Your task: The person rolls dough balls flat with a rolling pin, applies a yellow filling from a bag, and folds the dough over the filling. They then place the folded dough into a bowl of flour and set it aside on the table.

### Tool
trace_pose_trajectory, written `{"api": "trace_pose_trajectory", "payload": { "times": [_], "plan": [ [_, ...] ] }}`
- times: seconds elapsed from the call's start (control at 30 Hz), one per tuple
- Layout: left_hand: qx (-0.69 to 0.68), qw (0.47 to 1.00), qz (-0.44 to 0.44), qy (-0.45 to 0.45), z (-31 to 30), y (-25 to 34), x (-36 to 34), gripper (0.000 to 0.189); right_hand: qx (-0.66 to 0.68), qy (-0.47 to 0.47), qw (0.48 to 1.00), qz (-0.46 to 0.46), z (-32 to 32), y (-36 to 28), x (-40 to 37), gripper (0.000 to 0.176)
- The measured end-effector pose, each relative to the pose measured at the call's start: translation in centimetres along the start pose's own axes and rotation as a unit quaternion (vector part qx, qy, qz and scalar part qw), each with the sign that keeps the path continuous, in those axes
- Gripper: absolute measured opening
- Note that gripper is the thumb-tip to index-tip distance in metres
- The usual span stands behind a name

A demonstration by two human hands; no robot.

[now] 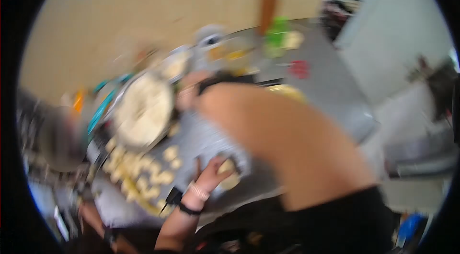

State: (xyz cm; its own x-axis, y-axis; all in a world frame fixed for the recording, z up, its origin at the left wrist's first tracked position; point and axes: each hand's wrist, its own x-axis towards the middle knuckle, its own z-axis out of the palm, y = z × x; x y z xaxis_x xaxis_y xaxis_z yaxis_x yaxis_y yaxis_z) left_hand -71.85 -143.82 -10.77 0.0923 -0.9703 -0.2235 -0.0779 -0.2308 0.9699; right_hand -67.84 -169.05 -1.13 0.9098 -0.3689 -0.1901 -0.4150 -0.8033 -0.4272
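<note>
Many dumplings (pixel 139 170) lie finished on the grey table (pixel 316 86) beside a bowl (pixel 143 108) that holds more filling, so the work looks midway. The left hand (pixel 210 176) seems to pinch one dumpling (pixel 228 167). The right hand (pixel 191 93), by the bowl, is too blurred to tell its grip.

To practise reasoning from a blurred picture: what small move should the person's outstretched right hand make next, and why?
Probably lower the right hand into the round bowl of white filling, since it hovers at the bowl's rim while the left hand holds a pale dough piece above the grey table. Blur hides its fingers.
</note>
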Motion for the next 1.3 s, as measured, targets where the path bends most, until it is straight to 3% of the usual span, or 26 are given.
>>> {"api": "trace_pose_trajectory", "payload": {
  "times": [0.07, 0.1, 0.13, 0.17, 0.2, 0.23, 0.27, 0.3, 0.33, 0.37, 0.47, 0.5, 0.57, 0.6, 0.7, 0.73, 0.77, 0.83, 0.93, 0.97, 1.03, 1.1, 1.13, 1.23, 1.3],
  "plan": [
    [-0.219, 0.961, -0.162, 0.038, -4.7, 6.2, -1.3, 0.032, -0.006, -0.021, 1.0, 0.022, -4.3, -0.1, -2.1, 0.047],
    [-0.297, 0.935, -0.167, 0.096, -7.8, 7.5, -1.5, 0.029, 0.002, -0.014, 0.999, 0.051, -4.8, 0.3, -3.8, 0.048],
    [-0.293, 0.934, -0.14, 0.148, -11.9, 8.0, -1.1, 0.029, 0.015, 0.0, 0.995, 0.095, -4.0, 1.4, -5.7, 0.049],
    [-0.248, 0.928, -0.095, 0.262, -15.0, 9.7, -0.5, 0.029, 0.035, 0.014, 0.989, 0.141, -2.3, 3.2, -8.0, 0.05],
    [-0.22, 0.902, 0.027, 0.37, -17.3, 11.6, 0.2, 0.027, 0.059, 0.02, 0.978, 0.198, 0.7, 5.5, -10.0, 0.06],
    [-0.101, 0.877, 0.081, 0.462, -20.5, 11.9, -0.9, 0.023, 0.013, 0.096, 0.982, 0.163, 4.5, 7.8, -13.7, 0.051],
    [0.074, 0.836, 0.107, 0.533, -24.2, 10.9, -0.4, 0.021, -0.034, 0.111, 0.981, 0.155, 7.9, 10.6, -15.2, 0.057],
    [0.406, 0.655, 0.122, 0.625, -26.8, 8.5, 0.3, 0.025, -0.049, 0.113, 0.979, 0.16, 10.4, 12.6, -17.6, 0.058],
    [0.411, 0.776, -0.051, 0.476, -28.7, 7.3, 0.8, 0.026, -0.053, 0.092, 0.978, 0.179, 11.6, 13.2, -19.6, 0.058],
    [0.386, 0.847, -0.217, 0.294, -30.3, 6.1, 1.4, 0.028, -0.076, 0.097, 0.977, 0.174, 13.0, 13.7, -21.0, 0.06],
    [0.215, 0.908, -0.197, 0.3, -34.4, -1.2, 2.0, 0.034, -0.086, 0.123, 0.977, 0.149, 14.5, 15.0, -21.8, 0.062],
    [0.361, 0.885, -0.216, 0.2, -36.8, -4.6, 2.6, 0.039, -0.084, 0.131, 0.978, 0.142, 14.3, 14.9, -21.6, 0.062],
    [0.605, 0.763, -0.224, -0.026, -40.6, -10.5, 4.3, 0.05, -0.08, 0.129, 0.978, 0.142, 14.5, 14.4, -22.3, 0.062],
    [0.389, 0.83, -0.377, 0.134, -35.4, -3.0, 4.7, 0.039, -0.08, 0.126, 0.978, 0.144, 14.2, 14.4, -22.2, 0.062],
    [0.235, 0.888, -0.391, 0.049, -34.1, -2.4, 5.9, 0.037, -0.077, 0.12, 0.979, 0.144, 14.0, 14.6, -22.1, 0.063],
    [0.216, 0.913, -0.34, 0.059, -33.3, 0.9, 5.8, 0.032, -0.074, 0.119, 0.979, 0.146, 14.2, 14.7, -22.2, 0.063],
    [0.2, 0.941, -0.268, 0.043, -35.8, -1.1, 5.6, 0.03, -0.074, 0.122, 0.979, 0.144, 14.3, 14.7, -22.2, 0.063],
    [0.317, 0.908, -0.272, 0.036, -35.6, 1.1, 4.9, 0.029, -0.074, 0.128, 0.979, 0.142, 14.4, 14.8, -22.2, 0.063],
    [0.184, 0.901, -0.387, -0.064, -32.6, 4.9, 5.1, 0.028, -0.08, 0.128, 0.978, 0.143, 14.3, 14.7, -22.3, 0.063],
    [0.032, 0.909, -0.414, -0.028, -36.9, -1.9, 5.1, 0.026, -0.081, 0.123, 0.979, 0.144, 14.3, 14.5, -22.5, 0.063],
    [0.164, 0.925, -0.32, 0.121, -33.8, -2.3, 5.1, 0.028, -0.087, 0.131, 0.977, 0.148, 14.3, 14.7, -22.1, 0.063],
    [0.276, 0.906, -0.318, 0.034, -32.0, -2.2, 5.4, 0.031, -0.089, 0.131, 0.977, 0.145, 14.3, 14.8, -22.2, 0.062],
    [0.28, 0.909, -0.305, 0.049, -31.0, -1.8, 5.2, 0.033, -0.088, 0.131, 0.977, 0.143, 14.3, 14.8, -22.2, 0.062],
    [0.277, 0.917, -0.285, -0.025, -31.3, 2.2, 5.2, 0.038, -0.082, 0.125, 0.977, 0.152, 14.2, 14.7, -22.2, 0.062],
    [0.109, 0.97, -0.215, 0.034, -31.5, 4.6, 5.7, 0.046, -0.08, 0.126, 0.978, 0.148, 14.1, 14.6, -22.2, 0.062]
  ]
}}
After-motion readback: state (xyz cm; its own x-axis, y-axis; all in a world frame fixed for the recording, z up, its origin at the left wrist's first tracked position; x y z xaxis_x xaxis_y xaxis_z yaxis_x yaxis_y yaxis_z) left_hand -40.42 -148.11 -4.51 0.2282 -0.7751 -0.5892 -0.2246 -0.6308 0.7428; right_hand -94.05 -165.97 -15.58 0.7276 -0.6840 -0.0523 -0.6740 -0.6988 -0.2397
